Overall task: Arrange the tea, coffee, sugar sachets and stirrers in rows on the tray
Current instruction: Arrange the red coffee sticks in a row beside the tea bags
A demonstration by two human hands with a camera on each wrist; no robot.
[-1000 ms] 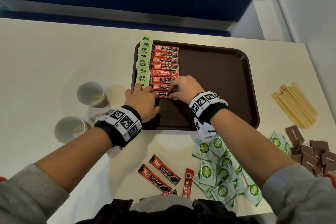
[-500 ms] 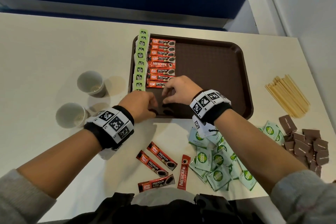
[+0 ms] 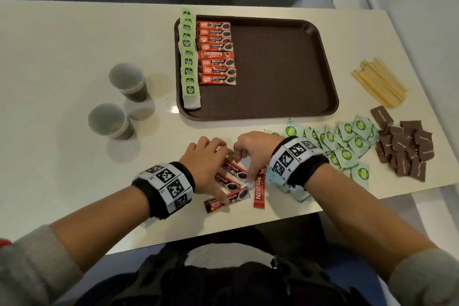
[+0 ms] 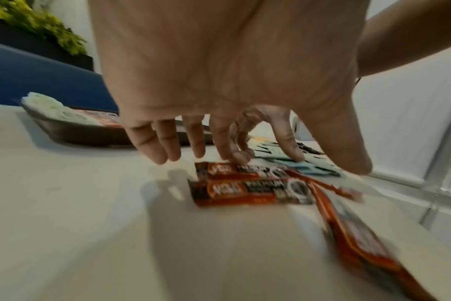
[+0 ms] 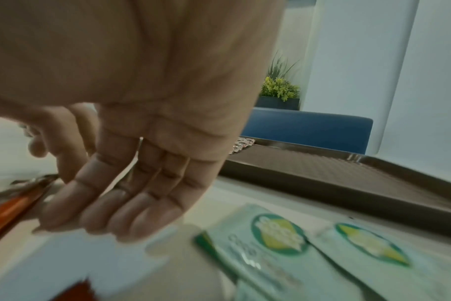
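Observation:
The brown tray point(image 3: 285, 69) carries a row of green tea bags point(image 3: 188, 57) along its left edge and a row of red coffee sachets point(image 3: 217, 53) beside it. In front of the tray, three loose coffee sachets point(image 3: 232, 169) and a red Nescafe stick point(image 3: 259, 190) lie on the table. My left hand point(image 3: 211, 156) hovers over them with straight, spread fingers point(image 4: 147, 146). My right hand point(image 3: 246, 149) reaches in from the right, and one fingertip touches the farthest sachet point(image 4: 245, 169). Its fingers point(image 5: 111, 193) are loosely curled and hold nothing.
A heap of pale green sugar sachets point(image 3: 347, 146) and brown sachets point(image 3: 407, 146) lies at the right. Wooden stirrers point(image 3: 380, 84) lie right of the tray. Two paper cups point(image 3: 128, 81) point(image 3: 109, 119) stand at the left. The table's front edge is close behind the loose sachets.
Both hands have come off the tray and moved back toward me to the loose coffee sachets. The sachet they were setting down now lies last in the coffee row.

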